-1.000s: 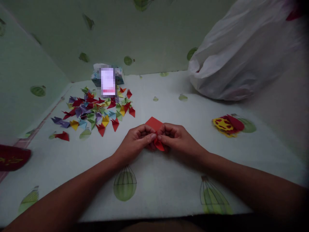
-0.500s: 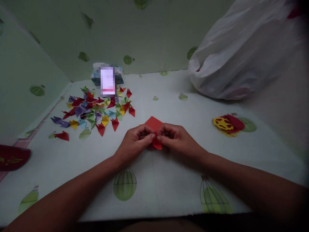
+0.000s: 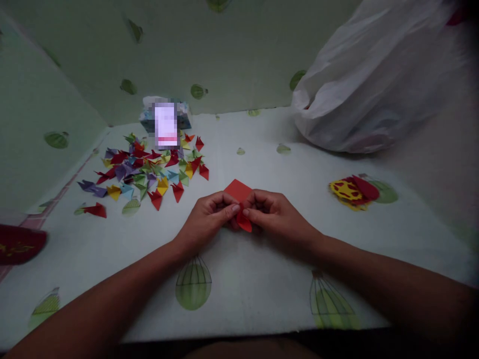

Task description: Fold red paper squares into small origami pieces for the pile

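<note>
Between my two hands is a piece of red origami paper point(image 3: 238, 189), folded, with a square corner pointing away from me and a flap hanging toward me under the thumbs. My left hand point(image 3: 217, 209) pinches its left side between thumb and curled fingers. My right hand point(image 3: 266, 209) grips the right side the same way, the two thumbtips close together at the middle. The fingers cover much of the paper, so its inner folds are hidden. To the left lies a pile of small folded paper pieces point(image 3: 140, 178) in red, yellow, green, blue and purple.
Behind the pile a lit, blurred phone point(image 3: 166, 124) leans against a tissue box point(image 3: 184, 115). A large white plastic bag point(image 3: 348, 109) stands at the back right. Yellow and red paper cutouts point(image 3: 346, 190) lie on the right. A dark red object point(image 3: 20, 244) sits at the left edge.
Both hands stay almost in place on the red paper. The left thumb has shifted slightly, and the near flap shows a little differently.
</note>
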The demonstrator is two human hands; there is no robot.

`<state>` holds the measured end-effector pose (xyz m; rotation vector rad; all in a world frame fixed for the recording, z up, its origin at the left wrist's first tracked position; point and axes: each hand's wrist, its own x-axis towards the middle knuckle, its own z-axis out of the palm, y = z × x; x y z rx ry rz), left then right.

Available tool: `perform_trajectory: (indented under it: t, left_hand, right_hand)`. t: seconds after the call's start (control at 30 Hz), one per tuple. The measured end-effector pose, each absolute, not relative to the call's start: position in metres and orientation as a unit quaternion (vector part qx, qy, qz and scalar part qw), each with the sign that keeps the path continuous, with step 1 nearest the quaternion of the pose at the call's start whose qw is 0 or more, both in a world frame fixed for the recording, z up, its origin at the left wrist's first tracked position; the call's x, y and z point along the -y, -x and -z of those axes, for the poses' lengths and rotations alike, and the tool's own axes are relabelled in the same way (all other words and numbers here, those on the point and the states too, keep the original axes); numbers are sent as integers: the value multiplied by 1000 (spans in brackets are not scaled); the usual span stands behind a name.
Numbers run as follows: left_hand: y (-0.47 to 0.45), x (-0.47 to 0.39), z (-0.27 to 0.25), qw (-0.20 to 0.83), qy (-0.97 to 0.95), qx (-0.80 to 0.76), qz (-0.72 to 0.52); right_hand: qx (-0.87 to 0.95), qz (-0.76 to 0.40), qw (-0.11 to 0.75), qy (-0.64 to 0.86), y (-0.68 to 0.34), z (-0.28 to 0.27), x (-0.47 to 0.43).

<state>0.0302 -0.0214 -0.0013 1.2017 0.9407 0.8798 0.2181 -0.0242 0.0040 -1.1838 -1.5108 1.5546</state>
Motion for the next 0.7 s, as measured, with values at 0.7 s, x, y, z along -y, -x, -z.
perform_trajectory:
  t: [0.7]
  left_hand:
    - [-32, 24, -5, 485, -645, -452, -379]
  right_hand:
    - [617, -566, 318, 444, -218, -3, 23]
